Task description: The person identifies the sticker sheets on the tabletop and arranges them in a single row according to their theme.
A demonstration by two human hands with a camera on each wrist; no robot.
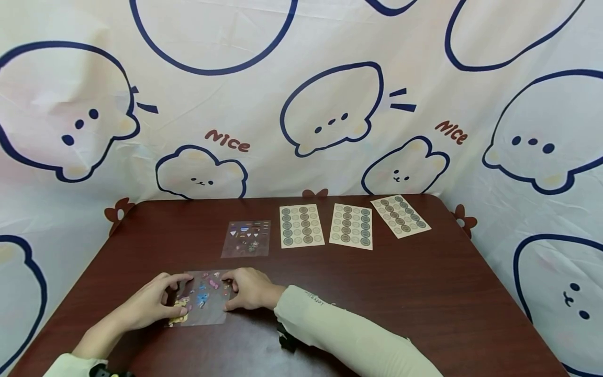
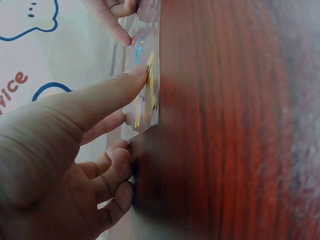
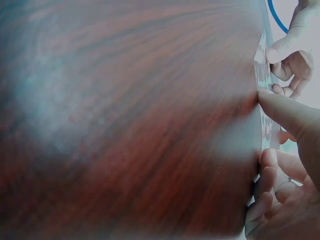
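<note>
A clear sticker sheet with pink, blue and yellow stickers lies flat on the table between the two hands. My left hand rests on its left side, the thumb pressing over the yellow stickers and the index finger at the upper left corner. In the left wrist view the straight thumb lies on the sheet while the other fingers are bent against the table. On the right edge, my right hand touches the sheet with thumb and index finger spread apart. The right wrist view shows that thumb at the sheet's edge.
Behind the hands lies a second clear sticker sheet. Three cream sheets with round stickers, the left, middle and right, lie along the back of the brown table. A printed cloth hangs around it.
</note>
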